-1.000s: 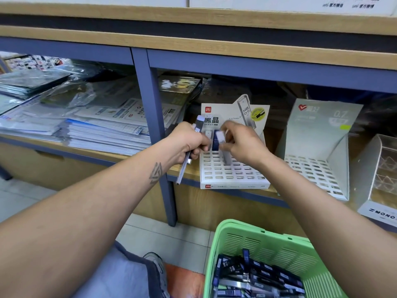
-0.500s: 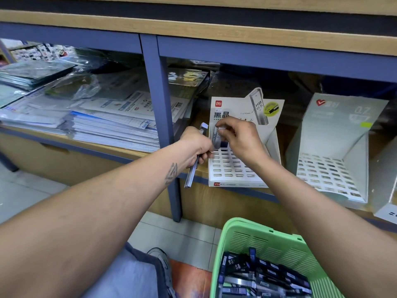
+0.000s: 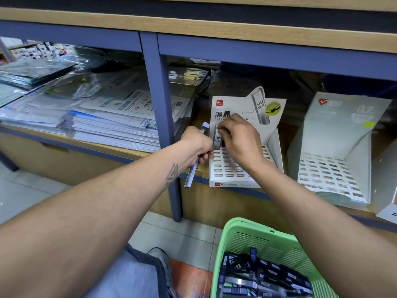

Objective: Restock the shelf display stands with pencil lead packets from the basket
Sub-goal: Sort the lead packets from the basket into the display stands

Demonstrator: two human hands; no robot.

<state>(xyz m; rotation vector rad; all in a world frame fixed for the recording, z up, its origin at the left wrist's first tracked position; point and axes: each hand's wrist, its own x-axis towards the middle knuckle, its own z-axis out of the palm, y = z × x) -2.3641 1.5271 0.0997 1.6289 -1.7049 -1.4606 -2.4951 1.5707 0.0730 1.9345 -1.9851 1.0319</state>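
Observation:
A white slotted display stand (image 3: 234, 175) marked HB 0.5 sits on the shelf, its visible slots bare. My right hand (image 3: 240, 138) pinches an upright lead packet (image 3: 217, 140) over the stand's back left corner. My left hand (image 3: 198, 145), just left of the stand, grips a few long slim packets (image 3: 191, 175) that hang below the fist and stick out above it. The green basket (image 3: 253, 237) at the bottom right holds several dark lead packets (image 3: 264, 274).
A second white slotted stand (image 3: 335, 168) marked 0.7 stands to the right, with the corner of another box (image 3: 388, 209) beyond it. A blue shelf post (image 3: 161, 117) rises left of my hands. Stacked paper packs (image 3: 103, 123) fill the left shelf bay. Tiled floor below.
The view has shifted slightly, so the stand sits further right in frame. My right hand moved the packet from the stand's middle rows up toward its back left corner. My left hand keeps its grip.

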